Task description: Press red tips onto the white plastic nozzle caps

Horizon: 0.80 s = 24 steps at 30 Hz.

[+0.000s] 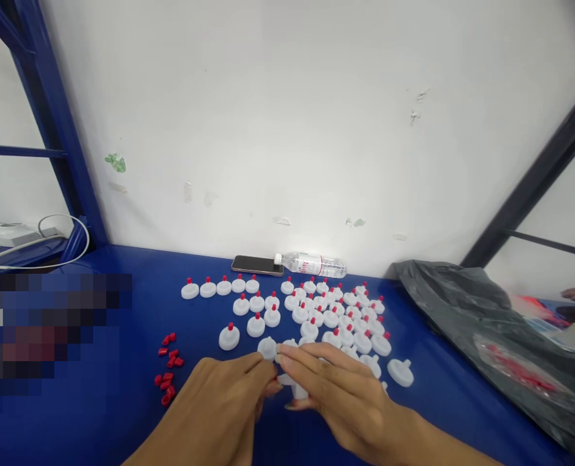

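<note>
My right hand (343,388) is closed around a white plastic cap (297,390) low in the middle of the view. Against its left side my left hand (229,395) pinches with bent fingers; a bit of red shows at its fingertips, mostly hidden. Beyond both hands stand several white round caps with red tips (229,336), some in rows, others crowded together. White caps without red tips (400,372) lie near my right hand. Several loose red tips (169,378) are scattered left of my left hand.
A phone (257,265) and a clear water bottle (314,265) lie by the wall. Dark plastic sheeting (452,310) with a bag of red pieces (520,369) covers the right side. White cables (87,243) are at the left, near a blue frame (68,129).
</note>
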Tool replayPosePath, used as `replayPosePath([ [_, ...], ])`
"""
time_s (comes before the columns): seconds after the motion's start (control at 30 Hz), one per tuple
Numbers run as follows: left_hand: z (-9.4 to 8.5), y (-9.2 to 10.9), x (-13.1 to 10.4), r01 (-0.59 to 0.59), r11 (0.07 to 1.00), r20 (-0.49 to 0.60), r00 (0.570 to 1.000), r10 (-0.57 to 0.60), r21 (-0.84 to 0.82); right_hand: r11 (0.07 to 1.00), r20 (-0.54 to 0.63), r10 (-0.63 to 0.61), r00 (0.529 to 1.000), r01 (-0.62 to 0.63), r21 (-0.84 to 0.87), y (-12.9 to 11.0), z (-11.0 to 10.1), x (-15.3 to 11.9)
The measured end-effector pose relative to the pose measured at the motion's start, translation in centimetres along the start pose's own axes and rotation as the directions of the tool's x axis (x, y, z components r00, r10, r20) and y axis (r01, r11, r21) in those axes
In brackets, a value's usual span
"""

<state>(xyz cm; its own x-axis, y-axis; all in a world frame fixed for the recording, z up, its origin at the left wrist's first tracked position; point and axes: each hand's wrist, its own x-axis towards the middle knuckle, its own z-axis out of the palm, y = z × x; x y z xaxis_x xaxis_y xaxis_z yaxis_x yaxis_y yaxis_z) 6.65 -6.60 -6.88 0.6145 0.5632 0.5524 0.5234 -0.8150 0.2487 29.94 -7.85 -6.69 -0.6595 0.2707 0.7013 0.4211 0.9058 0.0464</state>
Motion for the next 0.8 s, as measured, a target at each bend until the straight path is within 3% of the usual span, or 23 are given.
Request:
replayPosePath([
  [0.23,0.2,0.4,0.3,0.025,0.998,0.003,1.0,-0.025,-0.057,0.999,0.007,-0.03,1.0,0.03,-0.04,-0.2,-0.3,0.1],
  [0.4,0.9,-0.3,-0.5,-0.007,0.992,-0.049,0.999,0.001,-0.122,0.979,0.0,0.11,0.994,-0.108,0.175,-0.2,0.2,-0.1],
  [0.53,0.7,-0.7,-0.6,0.042,0.998,0.119,0.992,-0.036,-0.047,0.957,0.056,0.152,0.987,-0.161,0.241,-0.2,0.9,-0.3],
  [0.67,0.0,-1.0,-0.2,0.075,0.992,0.276,0.956,-0.101,0.102,0.979,0.101,0.169,0.98,-0.179,0.093,-0.3,1.1,-0.3],
  [0.8,-1.4,-1.6,0.0,0.115,0.988,0.281,0.949,-0.141,0.108,0.983,0.155,0.185,0.971,-0.179,-0.051,-0.4,0.7,0.0],
])
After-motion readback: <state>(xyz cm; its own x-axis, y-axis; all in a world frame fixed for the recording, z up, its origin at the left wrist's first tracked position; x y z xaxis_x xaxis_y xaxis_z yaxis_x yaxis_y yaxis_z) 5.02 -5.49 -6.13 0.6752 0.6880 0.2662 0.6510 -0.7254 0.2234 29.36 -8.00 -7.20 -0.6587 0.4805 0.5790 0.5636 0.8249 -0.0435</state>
